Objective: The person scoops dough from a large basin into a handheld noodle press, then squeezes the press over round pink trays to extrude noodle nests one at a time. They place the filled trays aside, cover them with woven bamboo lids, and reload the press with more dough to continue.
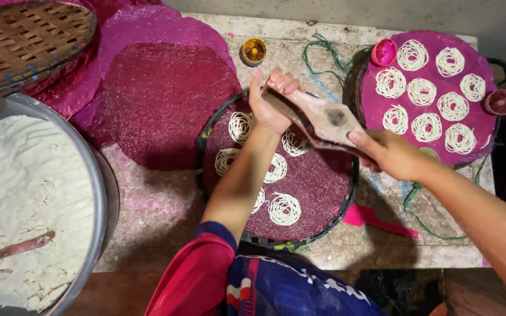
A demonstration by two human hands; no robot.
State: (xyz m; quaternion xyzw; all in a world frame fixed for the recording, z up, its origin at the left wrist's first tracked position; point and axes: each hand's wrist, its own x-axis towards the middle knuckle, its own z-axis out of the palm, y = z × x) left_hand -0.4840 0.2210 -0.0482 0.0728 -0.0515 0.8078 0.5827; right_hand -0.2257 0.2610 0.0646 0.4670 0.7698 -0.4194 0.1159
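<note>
Wooden noodle press [323, 117] with two long handles hangs over the round purple mat tray [317, 193]. Its long way runs left to right. Left hand [270, 102] fingers wrap one handle; right hand [390, 155] fingers wrap the other.

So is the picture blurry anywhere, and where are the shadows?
Head view: the left hand and the wooden press it grips look slightly smeared, while the noodle coils on the far tray stay sharp; the left arm throws a dark shadow on the table; no strong glare.
</note>
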